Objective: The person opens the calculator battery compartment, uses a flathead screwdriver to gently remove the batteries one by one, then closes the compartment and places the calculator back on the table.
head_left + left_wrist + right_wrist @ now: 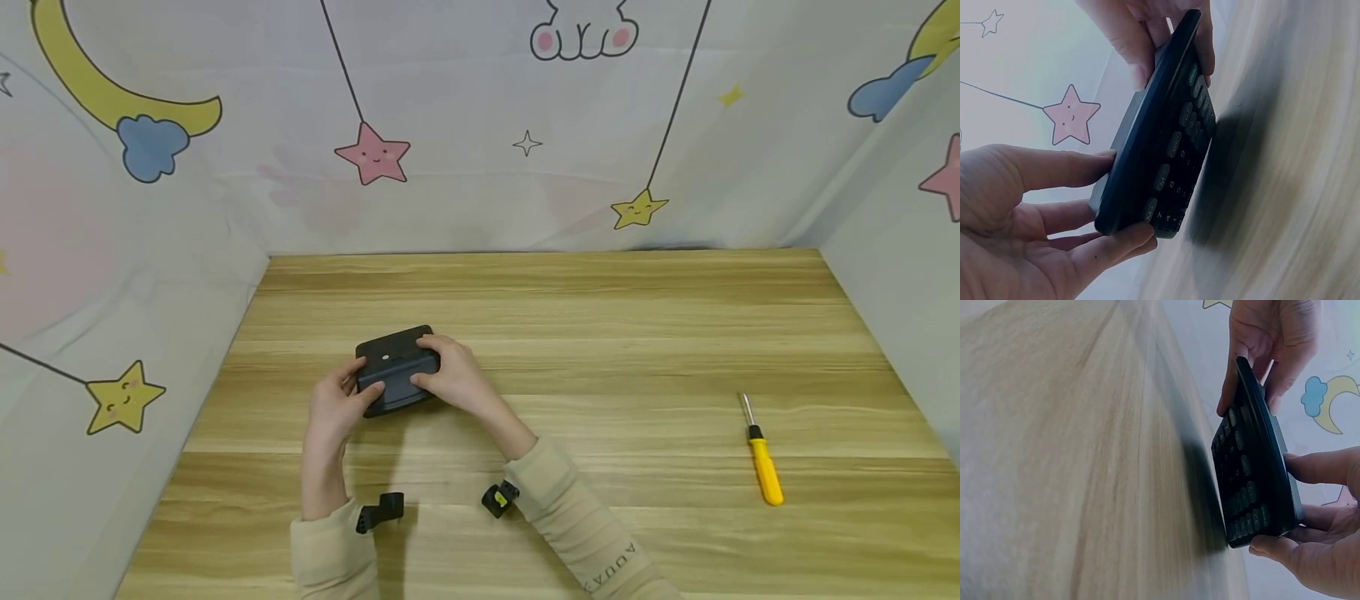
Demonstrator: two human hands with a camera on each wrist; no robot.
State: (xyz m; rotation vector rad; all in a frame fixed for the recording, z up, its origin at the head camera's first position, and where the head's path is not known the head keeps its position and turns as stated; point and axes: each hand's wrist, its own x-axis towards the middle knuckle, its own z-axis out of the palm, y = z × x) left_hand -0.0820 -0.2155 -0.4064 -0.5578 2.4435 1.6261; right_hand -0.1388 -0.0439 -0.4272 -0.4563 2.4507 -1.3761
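Observation:
A black calculator (396, 392) is held between both hands at the left of the table, its back turned up in the head view. Its keys (1175, 144) face down toward the tabletop in the left wrist view. My left hand (335, 407) grips the left end, thumb on one face and fingers on the other. At the opposite end, my right hand (459, 379) pinches the calculator the same way. A small pale round spot (386, 357) shows on its back. In the right wrist view, the calculator's lower edge (1229, 544) is close over the wood.
A screwdriver (765, 471) with a yellow handle lies on the right part of the wood-grain table (600, 333). White cloth (465, 200) printed with stars and moons hangs behind and at both sides. Black camera mounts (381, 510) sit on both wrists.

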